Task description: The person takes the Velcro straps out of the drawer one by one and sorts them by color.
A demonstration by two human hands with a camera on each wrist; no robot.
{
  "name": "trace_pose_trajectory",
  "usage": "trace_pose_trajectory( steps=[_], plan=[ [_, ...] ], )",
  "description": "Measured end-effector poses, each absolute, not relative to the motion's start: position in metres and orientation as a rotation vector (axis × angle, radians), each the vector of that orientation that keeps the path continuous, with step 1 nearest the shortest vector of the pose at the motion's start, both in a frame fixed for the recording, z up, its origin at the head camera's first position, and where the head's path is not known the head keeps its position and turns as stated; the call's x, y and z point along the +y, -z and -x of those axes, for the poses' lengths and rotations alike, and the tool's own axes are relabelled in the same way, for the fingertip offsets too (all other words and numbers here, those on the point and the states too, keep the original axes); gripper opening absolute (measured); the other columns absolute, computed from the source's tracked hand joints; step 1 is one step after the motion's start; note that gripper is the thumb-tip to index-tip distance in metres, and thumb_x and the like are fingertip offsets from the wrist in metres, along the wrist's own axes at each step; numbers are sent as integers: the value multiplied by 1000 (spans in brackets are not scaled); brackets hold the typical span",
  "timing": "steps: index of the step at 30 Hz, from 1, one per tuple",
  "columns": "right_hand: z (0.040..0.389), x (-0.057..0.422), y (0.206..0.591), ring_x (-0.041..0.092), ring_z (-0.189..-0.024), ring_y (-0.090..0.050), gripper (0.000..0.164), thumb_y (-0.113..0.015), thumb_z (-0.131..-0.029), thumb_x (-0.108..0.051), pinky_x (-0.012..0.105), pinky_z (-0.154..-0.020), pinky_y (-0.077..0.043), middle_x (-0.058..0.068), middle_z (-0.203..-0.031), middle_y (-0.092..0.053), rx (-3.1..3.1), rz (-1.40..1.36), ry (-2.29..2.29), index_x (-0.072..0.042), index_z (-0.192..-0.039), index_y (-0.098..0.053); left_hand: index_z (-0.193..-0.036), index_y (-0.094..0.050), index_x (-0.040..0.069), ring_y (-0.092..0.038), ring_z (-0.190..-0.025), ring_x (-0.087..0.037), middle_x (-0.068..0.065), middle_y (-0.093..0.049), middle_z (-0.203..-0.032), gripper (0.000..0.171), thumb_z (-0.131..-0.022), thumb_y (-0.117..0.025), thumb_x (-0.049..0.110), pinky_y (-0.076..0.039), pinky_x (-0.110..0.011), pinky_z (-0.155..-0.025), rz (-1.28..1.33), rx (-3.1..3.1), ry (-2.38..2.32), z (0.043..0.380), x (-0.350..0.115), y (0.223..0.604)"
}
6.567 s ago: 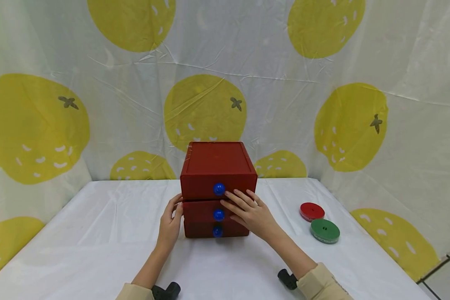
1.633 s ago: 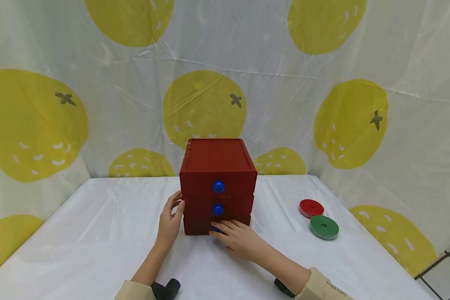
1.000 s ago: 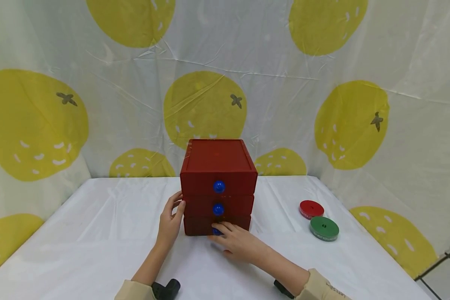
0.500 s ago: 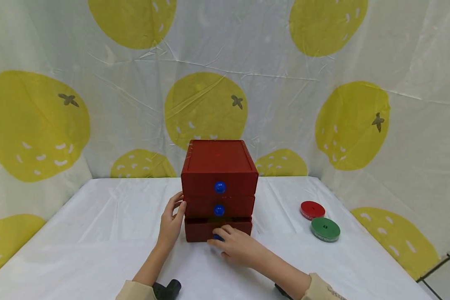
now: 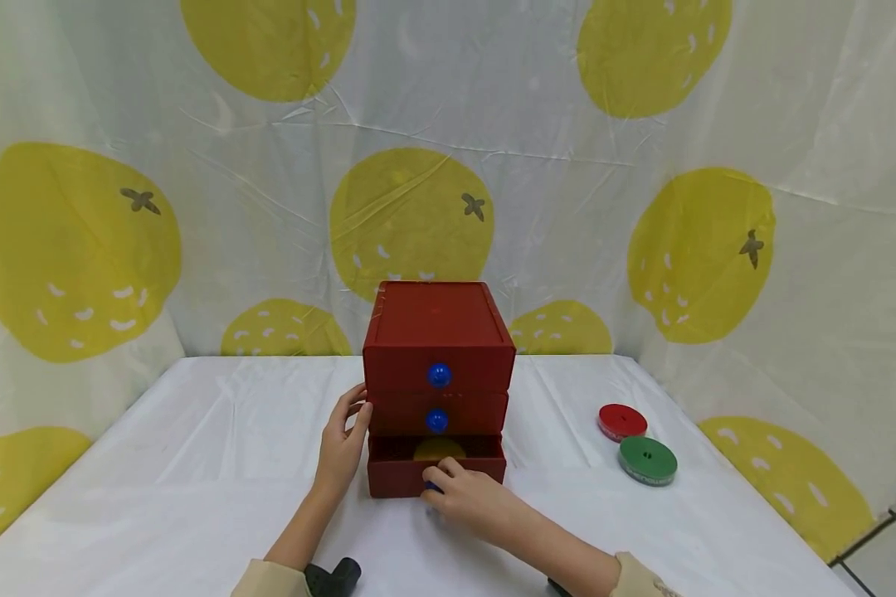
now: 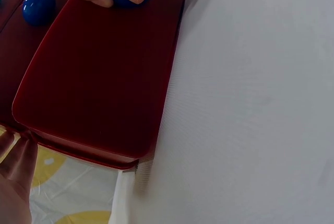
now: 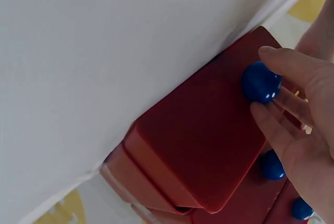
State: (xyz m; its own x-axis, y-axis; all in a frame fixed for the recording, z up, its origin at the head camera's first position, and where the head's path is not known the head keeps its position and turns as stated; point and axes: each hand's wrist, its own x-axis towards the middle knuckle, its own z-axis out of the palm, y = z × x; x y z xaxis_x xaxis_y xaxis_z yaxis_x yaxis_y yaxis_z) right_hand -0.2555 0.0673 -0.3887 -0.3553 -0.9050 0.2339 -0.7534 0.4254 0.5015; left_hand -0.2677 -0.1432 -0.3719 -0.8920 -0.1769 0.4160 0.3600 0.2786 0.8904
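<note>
A red cabinet (image 5: 439, 315) with three stacked drawers and blue knobs stands mid-table. Its bottom drawer (image 5: 394, 479) is pulled partway out, and inside lies a yellow round thing (image 5: 439, 448), partly hidden by the drawer front. My right hand (image 5: 474, 499) pinches the bottom drawer's blue knob (image 7: 261, 82) between thumb and fingers. The left hand (image 5: 341, 439) rests its fingertips against the cabinet's left side, fingers loosely bent. The top knob (image 5: 439, 375) and middle knob (image 5: 436, 420) are untouched, their drawers pushed in.
To the right lie a red flat roll (image 5: 622, 422) and a green flat roll (image 5: 648, 461), both ribbon-like with lettering on the rim. A white cloth covers the table (image 5: 216, 489). Behind hangs a white curtain (image 5: 545, 207) with yellow fruit prints.
My right hand has gone from the upper drawers down to the bottom knob and drawn that drawer toward me, exposing the yellow thing. The left hand has stayed at the cabinet's side.
</note>
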Motion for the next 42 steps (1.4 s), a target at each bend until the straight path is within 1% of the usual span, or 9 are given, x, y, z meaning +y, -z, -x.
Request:
trace_pose_trajectory(
  steps=[4, 11, 13, 21, 27, 33, 39, 42],
  plan=[
    [250, 67, 386, 10, -92, -47, 26, -70, -78, -25, 8, -61, -45, -6, -107, -54, -2205, -1403, 453, -26, -102, -63, -130, -46, 14, -49, -114, -20, -7, -51, -127, 36, -95, -47, 21, -43, -15, -83, 167, -2120, 1651, 268, -143, 372],
    [240, 68, 385, 9, -90, -46, 25, -70, -77, -23, 6, -59, -43, -7, -104, -54, -2164, -1418, 452, -24, -101, -62, -129, -47, 14, -46, -107, -9, -7, -52, -126, 35, -95, -47, 20, -45, -17, -83, 180, -2104, 1657, 267, -143, 373],
    [238, 69, 385, 8, -90, -46, 26, -70, -77, -22, 5, -58, -42, -7, -104, -55, -2160, -1419, 447, -23, -102, -61, -129, -47, 14, -46, -107, -8, -6, -52, -126, 34, -95, -46, 20, -45, -18, -83, 181, -2107, 1656, 267, -143, 372],
    [232, 69, 385, 8, -91, -47, 31, -72, -75, -22, 5, -61, -43, -7, -104, -54, -2186, -1437, 457, -21, -103, -60, -129, -47, 14, -47, -108, -11, -6, -52, -126, 34, -95, -47, 20, -45, -17, -83, 181, -2111, 1658, 266, -143, 372],
    [226, 69, 380, 8, -92, -46, 38, -75, -72, -24, 5, -66, -44, -7, -105, -54, -2235, -1475, 482, -23, -107, -58, -129, -47, 14, -47, -109, -12, -6, -52, -126, 35, -95, -47, 20, -45, -17, -83, 177, -2110, 1660, 266, -143, 371],
    [219, 70, 378, 8, -92, -47, 40, -74, -72, -25, 7, -68, -45, -7, -104, -54, -2255, -1512, 515, -23, -109, -58, -129, -47, 13, -49, -111, -18, -8, -52, -126, 35, -95, -47, 19, -44, -17, -82, 179, -2100, 1657, 265, -143, 370],
    [215, 70, 375, 7, -92, -50, 42, -74, -72, -24, 10, -72, -48, -8, -104, -55, -2301, -1558, 539, -24, -111, -58, -129, -47, 13, -50, -112, -19, -9, -53, -126, 35, -95, -47, 19, -44, -17, -83, 185, -2104, 1645, 265, -143, 370],
    [213, 71, 374, 6, -92, -50, 42, -73, -74, -25, 10, -74, -48, -8, -104, -54, -2323, -1582, 553, -24, -112, -57, -129, -47, 13, -50, -113, -20, -9, -52, -126, 35, -95, -47, 19, -44, -17, -83, 182, -2111, 1644, 266, -143, 370]
  ],
)
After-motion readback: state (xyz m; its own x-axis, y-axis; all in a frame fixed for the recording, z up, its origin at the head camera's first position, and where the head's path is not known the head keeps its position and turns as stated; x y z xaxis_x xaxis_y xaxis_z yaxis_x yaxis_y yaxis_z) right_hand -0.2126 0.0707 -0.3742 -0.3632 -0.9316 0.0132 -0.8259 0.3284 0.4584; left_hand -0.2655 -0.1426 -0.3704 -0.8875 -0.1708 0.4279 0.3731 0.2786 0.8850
